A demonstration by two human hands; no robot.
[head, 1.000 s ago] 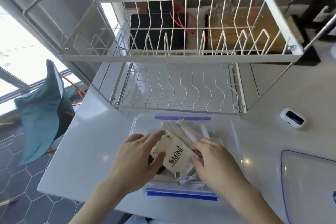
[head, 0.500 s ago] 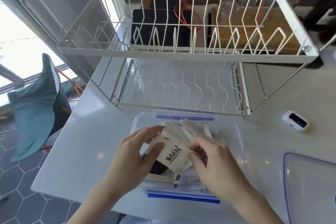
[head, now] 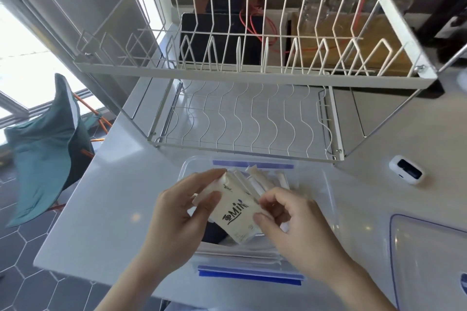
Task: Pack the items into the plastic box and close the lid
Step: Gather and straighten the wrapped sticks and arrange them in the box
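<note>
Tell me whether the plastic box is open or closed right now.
Open. The plastic box has no lid on it; the lid lies on the counter to its right, and both hands hold a tissue pack over the opening.

We note the dish rack (head: 242, 118) stands just behind the plastic box (head: 326, 184); bare surface (head: 121, 209) lies left, the lid (head: 429, 260) lies right.

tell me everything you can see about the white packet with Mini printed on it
The white packet is a small, flat, soft-looking pack with black "MiNi" lettering and a small logo. It is tilted, held over the open plastic box, with the left hand gripping its left edge and the right hand pinching its right edge.
</note>
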